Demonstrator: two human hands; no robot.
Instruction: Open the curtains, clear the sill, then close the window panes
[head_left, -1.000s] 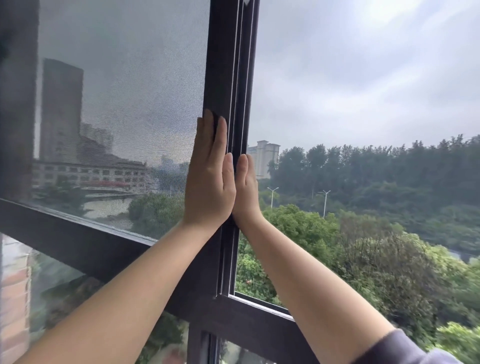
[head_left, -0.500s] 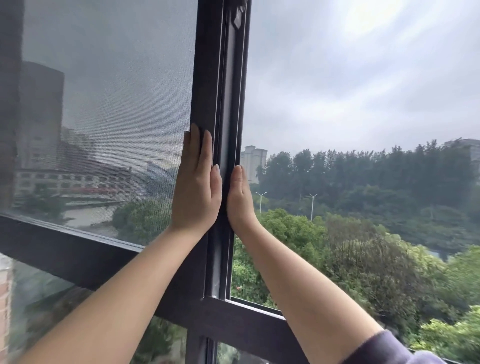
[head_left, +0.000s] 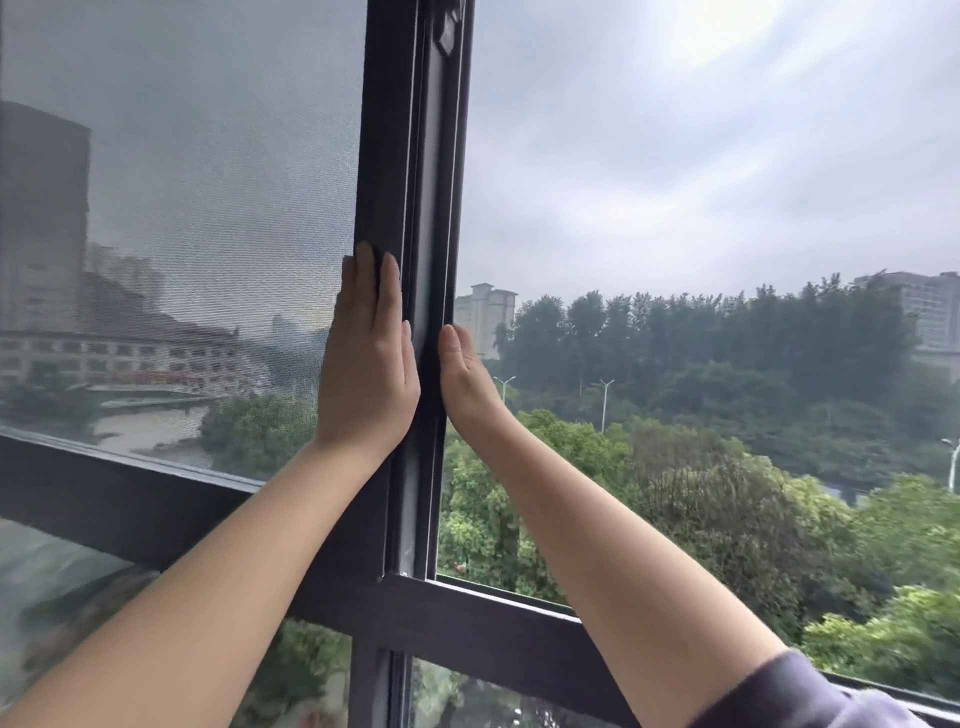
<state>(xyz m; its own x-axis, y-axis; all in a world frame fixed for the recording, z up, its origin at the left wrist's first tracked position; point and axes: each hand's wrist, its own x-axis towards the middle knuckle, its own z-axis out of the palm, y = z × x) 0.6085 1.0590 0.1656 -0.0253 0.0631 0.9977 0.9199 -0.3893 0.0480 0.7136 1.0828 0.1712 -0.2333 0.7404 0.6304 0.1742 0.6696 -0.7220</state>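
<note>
A dark vertical window pane frame runs down the middle of the view. My left hand lies flat against its left side, fingers straight and close together, next to a grey mesh screen. My right hand is on the frame's right edge, thumb in front and fingers hooked out of sight behind it. To the right of the frame the opening shows sky and trees with no mesh over them. No curtain or sill object is in view.
A dark horizontal rail crosses under the opening, with lower glass panels beneath it. Another rail slopes across the lower left. Outside are buildings, street lamps and treetops. A grey sleeve covers my right upper arm.
My thumbs touched a second ago; now the hands sit slightly apart with the frame's face between them. Frame and hands stand further left and lower in view, and a building has appeared at the right.
</note>
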